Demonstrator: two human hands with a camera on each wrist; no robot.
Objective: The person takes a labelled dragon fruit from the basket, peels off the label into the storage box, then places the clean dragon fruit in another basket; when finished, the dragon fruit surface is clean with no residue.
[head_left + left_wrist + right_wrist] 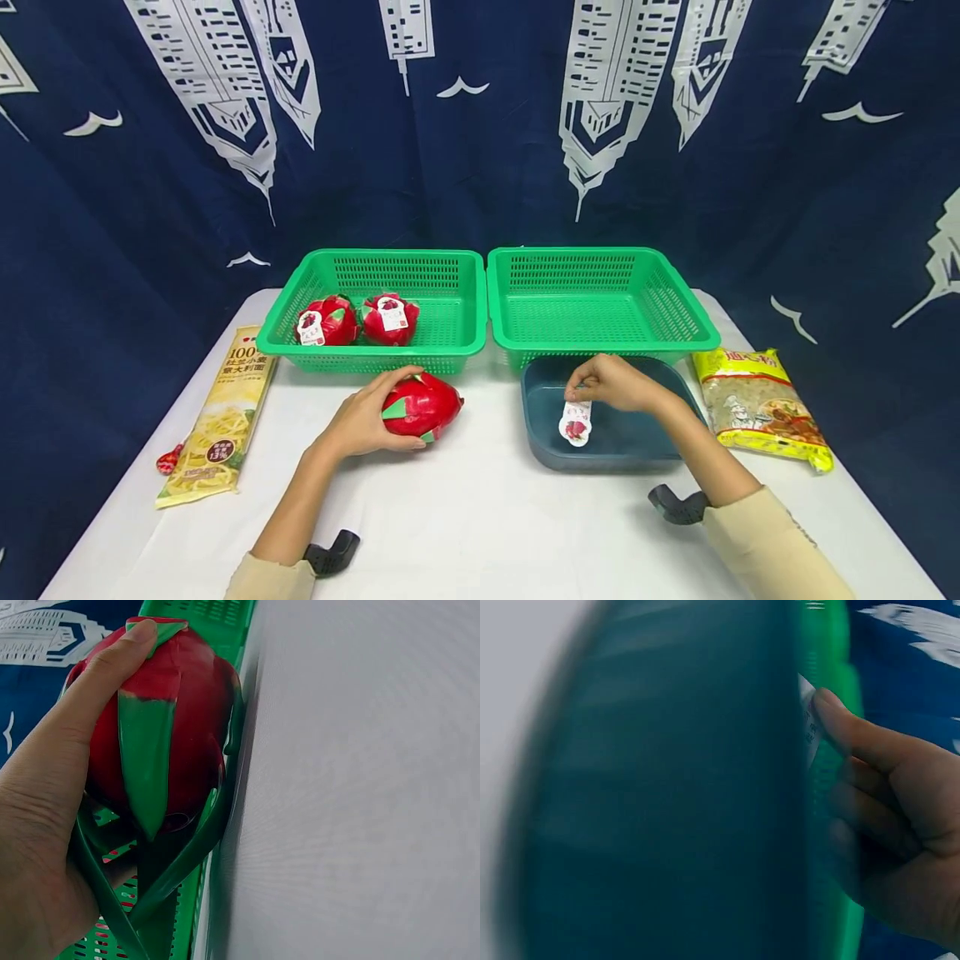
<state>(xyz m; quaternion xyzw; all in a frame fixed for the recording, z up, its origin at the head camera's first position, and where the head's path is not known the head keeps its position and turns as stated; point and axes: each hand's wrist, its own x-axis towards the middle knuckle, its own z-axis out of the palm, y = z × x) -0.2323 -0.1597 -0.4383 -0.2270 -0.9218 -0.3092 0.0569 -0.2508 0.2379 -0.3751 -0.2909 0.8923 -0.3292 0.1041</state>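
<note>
The left hand [369,419] grasps a glossy red dragon fruit with green leaf tips [429,404], thumb and fingers curled round its leafy end, just in front of a green perforated plastic basket [375,350]; whether the fruit touches the white-covered counter [480,517] I cannot tell. The right hand [613,383] pinches a white paper tag printed with a red fruit [575,425] between thumb and fingertips, above a dark blue-green plastic basin with rounded corners [543,454]. Inside the left basket sit a red fruit with a white tag [341,321] and, beside it, a similar tagged fruit [391,325]. A second green basket [600,344] stands behind the basin. A long yellow pasta packet [221,417] lies at the left, near a small shiny red item [169,459], and a yellow-edged clear food bag [761,408] lies at the right.
</note>
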